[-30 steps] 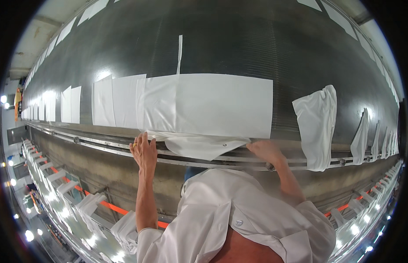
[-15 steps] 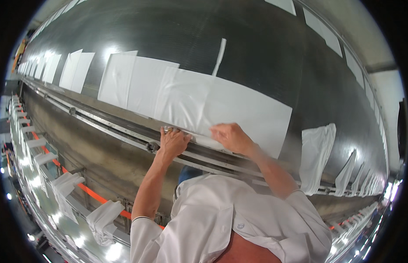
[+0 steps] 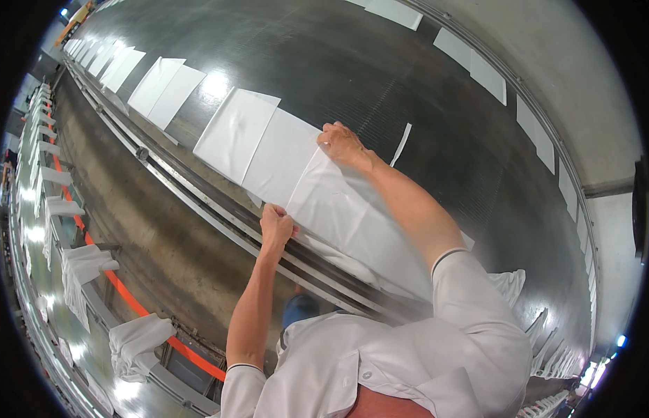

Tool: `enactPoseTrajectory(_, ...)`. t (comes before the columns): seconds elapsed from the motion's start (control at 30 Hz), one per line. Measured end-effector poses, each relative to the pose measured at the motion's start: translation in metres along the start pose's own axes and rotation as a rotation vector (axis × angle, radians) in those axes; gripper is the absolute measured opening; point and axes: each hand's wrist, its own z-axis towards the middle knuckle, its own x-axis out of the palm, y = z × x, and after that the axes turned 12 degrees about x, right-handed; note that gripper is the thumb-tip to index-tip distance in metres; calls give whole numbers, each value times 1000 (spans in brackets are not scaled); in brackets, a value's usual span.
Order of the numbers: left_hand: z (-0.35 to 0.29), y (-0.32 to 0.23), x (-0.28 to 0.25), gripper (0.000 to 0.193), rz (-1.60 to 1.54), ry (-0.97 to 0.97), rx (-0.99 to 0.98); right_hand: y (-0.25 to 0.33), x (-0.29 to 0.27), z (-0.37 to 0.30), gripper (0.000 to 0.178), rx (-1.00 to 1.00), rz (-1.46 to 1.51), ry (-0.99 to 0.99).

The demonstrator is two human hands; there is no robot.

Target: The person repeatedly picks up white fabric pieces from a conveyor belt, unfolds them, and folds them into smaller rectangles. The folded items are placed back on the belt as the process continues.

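A white cloth (image 3: 345, 209) lies partly wrinkled along the near edge of the long dark table (image 3: 352, 80), over a smooth white panel (image 3: 279, 157). My left hand (image 3: 277, 226) pinches the cloth's near left corner by the metal rail. At the far left corner of the same cloth, my right hand (image 3: 344, 145) has its fingers closed on the edge. Between the two hands the cloth's left edge runs fairly straight. Another white piece (image 3: 237, 132) sits just left of the panel. Some of the cloth's right part is hidden under my right arm.
A metal rail (image 3: 199, 198) follows the table's near edge. More white pieces (image 3: 164, 94) lie in a row to the far left, and others line the far edge. Right of my hand is a thin white strip (image 3: 401, 144). An orange band (image 3: 129, 296) and draped cloths (image 3: 140, 341) stand at lower left.
My right hand has moved up and away from me to the cloth's far corner. The cloth's left edge now stretches between both hands. The view has shifted, moving the table pieces within it.
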Motion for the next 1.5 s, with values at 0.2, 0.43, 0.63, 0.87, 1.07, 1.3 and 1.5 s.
enactPoseTrajectory(0.2,-15,1,10,19,465,-64,337,-15,-6,-12,5,-60,146,-51)
enactPoseTrajectory(0.43,-99,-4,66,12,584,-27,553,-73,-46,-98,11,-86,197,-100)
enactPoseTrajectory(0.63,-158,13,128,9,806,168,733,-138,-57,-206,17,-52,-2,-143)
enactPoseTrajectory(0.87,-181,20,161,9,799,348,898,-167,-42,-270,20,-36,-67,-393)
enactPoseTrajectory(1.07,-185,16,177,21,781,495,917,-170,-35,-278,19,43,3,-346)
enactPoseTrajectory(1.3,-196,7,159,20,629,452,896,-153,-43,-278,17,254,173,-320)
enactPoseTrajectory(1.5,-195,15,106,27,659,162,942,-121,-56,-258,45,390,121,-636)
